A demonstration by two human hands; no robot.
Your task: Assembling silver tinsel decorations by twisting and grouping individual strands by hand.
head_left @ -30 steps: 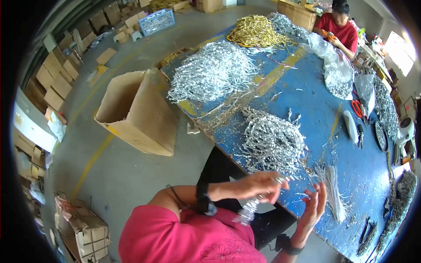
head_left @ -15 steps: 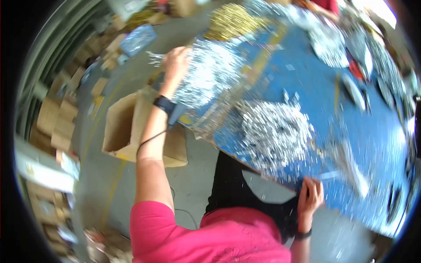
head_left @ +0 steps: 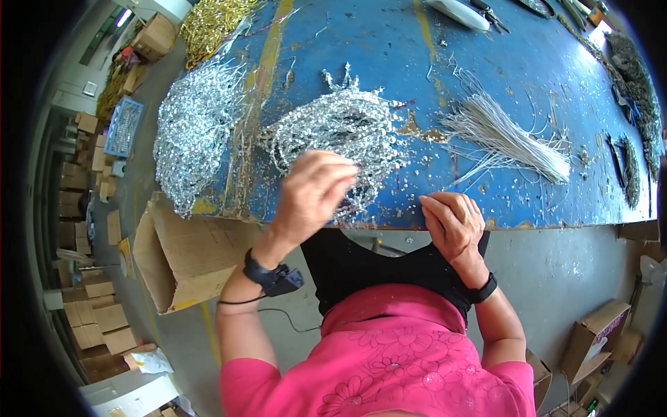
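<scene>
My left hand (head_left: 313, 193) is over the near side of a heap of silver beaded garland strands (head_left: 333, 128) on the blue table (head_left: 389, 42). Its fingers are bent together and slightly blurred; anything in them is hidden. At the table's front edge, my right hand (head_left: 455, 226) has its fingers curled in against the thumb, and what they may pinch is too small to see. A bundle of thin silvery-white wires (head_left: 514, 135) lies beyond it to the right. Left of the heap rests a pile of shiny silver tinsel strands (head_left: 194, 125).
An open cardboard box (head_left: 201, 254) stands on the floor below the table's left end. Gold tinsel (head_left: 215, 28) lies at the far left. Pliers (head_left: 492, 15) and a pale oblong object (head_left: 458, 14) are at the back. Dark green garland (head_left: 632, 90) lines the right side.
My left hand has come back from the left silver pile to the beaded heap. The view has turned, and my right hand stays by the table edge.
</scene>
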